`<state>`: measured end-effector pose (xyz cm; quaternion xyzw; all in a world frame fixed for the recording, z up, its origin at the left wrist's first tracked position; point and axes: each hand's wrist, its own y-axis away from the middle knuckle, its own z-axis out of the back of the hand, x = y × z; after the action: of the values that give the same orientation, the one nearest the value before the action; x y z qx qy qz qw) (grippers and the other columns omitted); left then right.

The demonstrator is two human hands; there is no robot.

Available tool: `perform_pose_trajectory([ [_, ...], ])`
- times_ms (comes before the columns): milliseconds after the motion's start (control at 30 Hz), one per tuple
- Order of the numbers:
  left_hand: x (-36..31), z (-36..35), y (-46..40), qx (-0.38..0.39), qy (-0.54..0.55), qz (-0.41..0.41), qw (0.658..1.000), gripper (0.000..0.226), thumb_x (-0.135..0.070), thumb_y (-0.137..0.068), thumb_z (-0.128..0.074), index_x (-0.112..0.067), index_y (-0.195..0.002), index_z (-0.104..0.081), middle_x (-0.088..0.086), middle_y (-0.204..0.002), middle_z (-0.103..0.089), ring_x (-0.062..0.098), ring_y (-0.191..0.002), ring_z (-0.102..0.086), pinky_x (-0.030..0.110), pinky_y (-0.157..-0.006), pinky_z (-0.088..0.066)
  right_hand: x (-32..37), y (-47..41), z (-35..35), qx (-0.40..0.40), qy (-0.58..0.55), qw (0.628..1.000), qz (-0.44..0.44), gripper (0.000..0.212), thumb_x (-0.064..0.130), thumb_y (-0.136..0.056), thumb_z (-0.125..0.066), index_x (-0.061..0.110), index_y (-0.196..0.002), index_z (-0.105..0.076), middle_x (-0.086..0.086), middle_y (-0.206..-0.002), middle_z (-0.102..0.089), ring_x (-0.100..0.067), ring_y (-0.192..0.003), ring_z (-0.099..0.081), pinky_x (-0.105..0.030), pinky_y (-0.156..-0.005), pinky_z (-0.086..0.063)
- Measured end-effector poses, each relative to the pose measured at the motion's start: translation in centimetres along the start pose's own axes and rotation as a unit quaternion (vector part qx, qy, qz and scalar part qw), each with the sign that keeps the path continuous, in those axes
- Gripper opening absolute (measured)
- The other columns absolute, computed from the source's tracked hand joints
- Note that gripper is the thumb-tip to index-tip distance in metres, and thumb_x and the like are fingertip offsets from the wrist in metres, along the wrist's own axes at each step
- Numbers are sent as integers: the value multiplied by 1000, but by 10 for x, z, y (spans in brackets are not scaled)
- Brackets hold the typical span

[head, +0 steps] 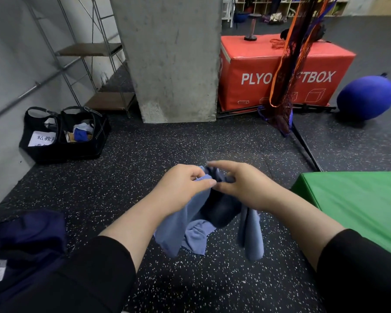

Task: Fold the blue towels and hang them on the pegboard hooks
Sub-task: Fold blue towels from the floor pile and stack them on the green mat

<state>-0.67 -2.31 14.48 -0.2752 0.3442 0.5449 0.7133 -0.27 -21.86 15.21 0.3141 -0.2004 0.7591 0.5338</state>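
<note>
I have the blue towel [190, 213] up in front of me, held in the air over the floor and touching nothing else. My left hand [185, 184] pinches its top edge between thumb and curled fingers. My right hand [239, 186] sits just beside it, thumb at the same bunched edge, fingers bent over the cloth; it looks to be gripping too, though blur hides the fingertips. I judge both hands are close together because I am hunting for a corner or edge to spread, so that the towel can be squared before folding. It hangs crumpled in several loose lobes, not yet folded.

The floor [145, 154] is dark speckled rubber matting. A concrete pillar [174, 59] stands ahead, with a red box [269, 71] to its right and a blue ball [367, 98] further right. A green mat [357, 199] lies near my right arm. A black bag [63, 134] with some blue cloth inside sits by the wall at left, below a wire shelf [88, 50]. I see no pegboard here.
</note>
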Motion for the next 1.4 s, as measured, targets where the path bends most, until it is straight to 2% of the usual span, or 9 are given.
perform_pose_trajectory([
  [200,4,4,2,21,-9,33,999,24,-28,-88,-76,-9,-76,-67,-15,-43,-38,3,-43,-32,18,-45,-24,-14,-8,-4,-66,36,997,-34,20,32,-95,-65,30,-76,-61,8,-56,-46,-5,-51,-38,-21,-52,-33],
  [333,13,15,6,54,-4,41,998,25,-31,-95,-69,-9,-83,-72,-4,-65,-52,9,-62,-41,28,-60,-31,-14,-5,8,-55,-17,998,-19,5,25,-94,-68,29,-96,-67,10,-55,-49,-6,-50,-33,-25,-53,-33],
  [433,9,13,7,74,-16,19,997,32,-30,-101,-58,-2,-92,-68,10,-73,-53,14,-69,-42,33,-67,-36,-6,-2,0,39,-8,999,0,42,34,-91,-71,49,-128,-58,0,-80,-68,-8,-67,-52,-25,-70,-48],
  [567,2,4,5,42,21,12,999,17,-25,-95,-67,-15,-84,-74,6,-73,-71,19,-68,-62,35,-72,-49,-2,-5,-17,48,6,998,39,7,38,-94,-67,43,-95,-62,9,-69,-56,-7,-63,-45,-26,-64,-40],
  [667,0,6,5,21,15,42,999,14,-30,-88,-77,-18,-87,-71,-10,-57,-54,5,-48,-45,23,-50,-33,-5,-8,-17,-14,37,999,4,12,35,-95,-64,29,-84,-62,9,-65,-54,-6,-60,-45,-29,-60,-38],
  [867,20,23,6,-28,-22,83,996,26,-31,-97,-66,-12,-80,-68,5,-67,-57,11,-60,-46,28,-58,-35,-20,-10,-2,-103,18,992,-73,20,33,-96,-65,23,-79,-60,8,-66,-53,-9,-60,-47,-27,-56,-35],
  [1133,13,19,-1,-170,205,73,961,34,-40,-97,-63,-9,-84,-67,6,-63,-51,17,-58,-41,30,-53,-34,-11,-9,1,-57,-17,996,-73,54,11,-92,-49,25,-144,-44,2,-76,-66,-1,-49,-45,-17,-49,-34],
  [1300,-1,8,0,-82,68,45,993,24,-36,-94,-69,-31,-117,-67,-10,-71,-58,2,-59,-51,16,-56,-39,1,-10,-2,-50,-103,993,-28,49,20,-81,-47,27,-129,-54,-4,-84,-70,-7,-62,-50,-29,-62,-42],
  [1400,-3,4,1,21,-43,6,999,60,-45,-86,-74,-44,-142,-51,-10,-118,-69,4,-107,-61,19,-89,-43,4,-6,-2,-34,-150,988,-19,40,15,-81,-44,26,-118,-56,-9,-77,-63,-14,-64,-47,-33,-61,-40],
])
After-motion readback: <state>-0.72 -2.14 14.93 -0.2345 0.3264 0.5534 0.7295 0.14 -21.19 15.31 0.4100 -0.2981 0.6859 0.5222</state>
